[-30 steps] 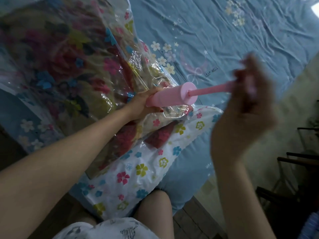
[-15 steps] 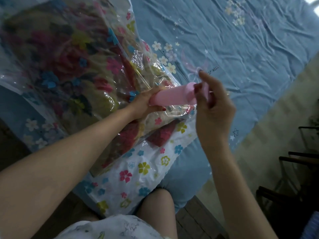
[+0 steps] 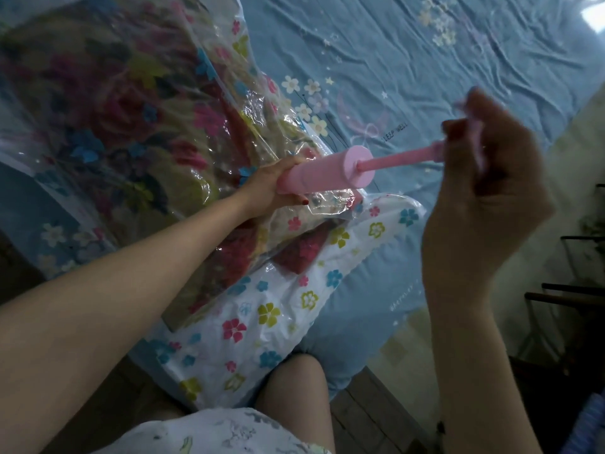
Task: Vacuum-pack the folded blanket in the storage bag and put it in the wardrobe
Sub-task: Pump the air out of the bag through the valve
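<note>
Pink pump [image 3: 322,173], barrel gripped by left hand [image 3: 268,191] on bag [image 3: 137,119] holding blanket [image 3: 108,103] at bed [image 3: 425,60] edge; right hand [image 3: 484,165] pinching handle, rod newly drawn out again: air extraction continuing.

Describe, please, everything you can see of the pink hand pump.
The pump looks like smooth pink plastic: a round barrel with a flat end cap and a thin rod drawn well out. It lies nearly level, its far end against the clear storage bag. The left hand grips the barrel; the right hand grips the blurred handle.
</note>
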